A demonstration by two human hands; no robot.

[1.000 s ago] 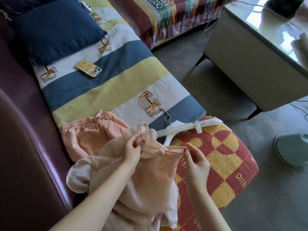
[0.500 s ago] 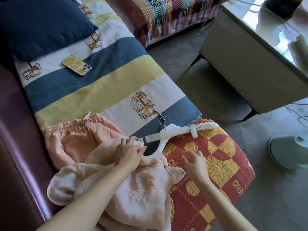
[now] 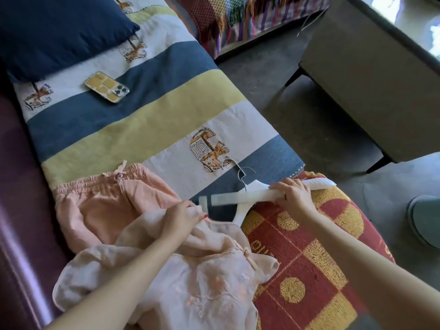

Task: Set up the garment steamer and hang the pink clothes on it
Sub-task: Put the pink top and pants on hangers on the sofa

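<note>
A pale pink top [image 3: 204, 282] lies crumpled on the sofa seat at the bottom centre. My left hand [image 3: 183, 214] grips its collar edge. Pink shorts [image 3: 107, 203] with an elastic waist lie flat just left of it. A white hanger [image 3: 250, 195] with a metal hook rests on the seat to the right. My right hand [image 3: 291, 194] grips the hanger's right arm. At the right edge is a pale green rounded base [image 3: 426, 220], perhaps the steamer, on the floor, mostly cut off.
A striped throw [image 3: 142, 120] covers the dark leather sofa [image 3: 16, 210]; a red and gold cushion cover [image 3: 309, 258] lies under my right arm. A phone [image 3: 107, 86] and a navy pillow [image 3: 59, 32] sit further back. A low table [image 3: 371, 79] stands across the floor.
My right hand left the pink top and reached forward to take hold of the hanger. The top dropped from held up to lying on the seat, my left hand still on its collar.
</note>
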